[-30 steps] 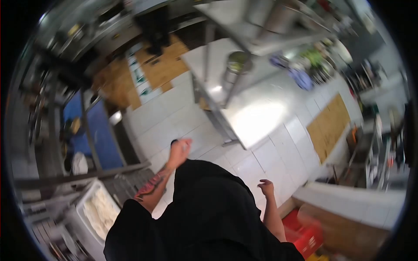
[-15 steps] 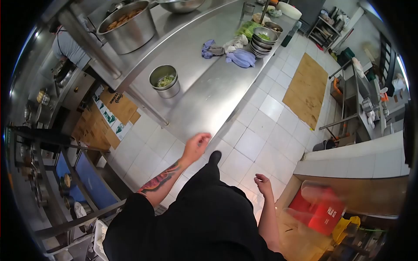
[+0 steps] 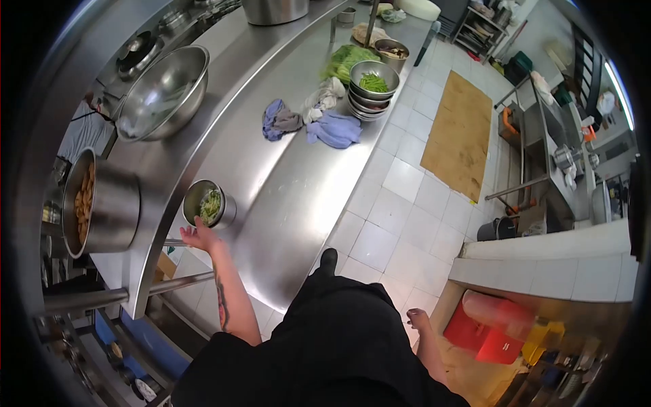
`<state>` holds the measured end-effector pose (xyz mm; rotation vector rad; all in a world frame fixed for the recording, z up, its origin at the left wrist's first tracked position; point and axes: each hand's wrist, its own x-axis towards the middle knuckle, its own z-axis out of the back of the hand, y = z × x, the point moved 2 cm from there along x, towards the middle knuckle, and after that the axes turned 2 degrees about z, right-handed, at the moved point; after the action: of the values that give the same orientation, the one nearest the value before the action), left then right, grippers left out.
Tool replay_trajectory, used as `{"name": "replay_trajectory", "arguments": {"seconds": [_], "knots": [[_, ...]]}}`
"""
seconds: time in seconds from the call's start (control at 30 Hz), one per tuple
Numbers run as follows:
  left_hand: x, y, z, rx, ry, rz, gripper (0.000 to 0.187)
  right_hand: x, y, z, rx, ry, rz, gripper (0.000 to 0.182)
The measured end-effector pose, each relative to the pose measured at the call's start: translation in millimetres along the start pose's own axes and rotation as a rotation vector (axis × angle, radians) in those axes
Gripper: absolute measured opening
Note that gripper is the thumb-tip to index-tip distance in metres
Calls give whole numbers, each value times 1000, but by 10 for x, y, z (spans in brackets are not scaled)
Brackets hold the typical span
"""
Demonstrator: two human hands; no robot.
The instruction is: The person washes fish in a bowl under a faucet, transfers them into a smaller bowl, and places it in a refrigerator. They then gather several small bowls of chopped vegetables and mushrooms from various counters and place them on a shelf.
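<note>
My left hand (image 3: 199, 236) reaches to the near rim of a steel pot (image 3: 209, 205) with shredded green vegetable inside. Its fingers are apart at the rim; whether they touch it is hard to tell. The pot stands on the steel table (image 3: 291, 197). My right hand (image 3: 418, 319) hangs low on the right over the floor, fingers curled and partly hidden, near a red box (image 3: 478, 332).
A pot of brown pieces (image 3: 115, 203) and a large steel bowl (image 3: 166, 95) stand on the raised shelf. Cloths (image 3: 332, 129), stacked bowls (image 3: 371, 88) and leafy greens (image 3: 347, 62) lie farther along the table. Brown matting (image 3: 458, 129) covers part of the floor.
My left hand has moved left and forward to the pot of shredded vegetable. The view has shifted closer to the table, and the large steel bowl shows more fully. My right hand stays low.
</note>
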<state>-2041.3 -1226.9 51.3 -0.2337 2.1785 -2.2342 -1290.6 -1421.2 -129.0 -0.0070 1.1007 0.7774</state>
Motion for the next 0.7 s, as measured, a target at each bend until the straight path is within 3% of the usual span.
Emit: {"name": "replay_trajectory", "arguments": {"seconds": [0.07,0.13,0.2,0.27,0.33,0.37,0.4,0.47,0.53,0.6,0.7], "knots": [[123,168,-10,-185,293,137,66,150,151,59,132,-10,65,31],[271,614,12,-124,264,86,69,397,579,154,101,22,111,29],[294,895,83,-76,208,66,60,814,1014,193,-9,-30,373,34],[-46,600,191,-66,310,118,54,931,1886,260,-252,-146,704,29],[-407,374,317,47,359,215,51,563,3112,249,-237,-91,862,29],[-640,278,372,49,397,149,44,374,3667,178,-158,28,923,26],[-845,234,417,49,354,151,44,394,4028,36,-116,86,1128,25],[-1249,135,494,58,394,30,39,-103,4862,-137,-72,327,1175,26],[-1654,-39,578,108,360,89,37,-463,5398,-338,-111,501,1227,25],[-1957,-184,672,111,395,177,37,-571,5664,-637,78,698,1212,26],[-2263,-40,836,47,411,165,39,-675,5874,-842,-166,604,1272,31]]}}
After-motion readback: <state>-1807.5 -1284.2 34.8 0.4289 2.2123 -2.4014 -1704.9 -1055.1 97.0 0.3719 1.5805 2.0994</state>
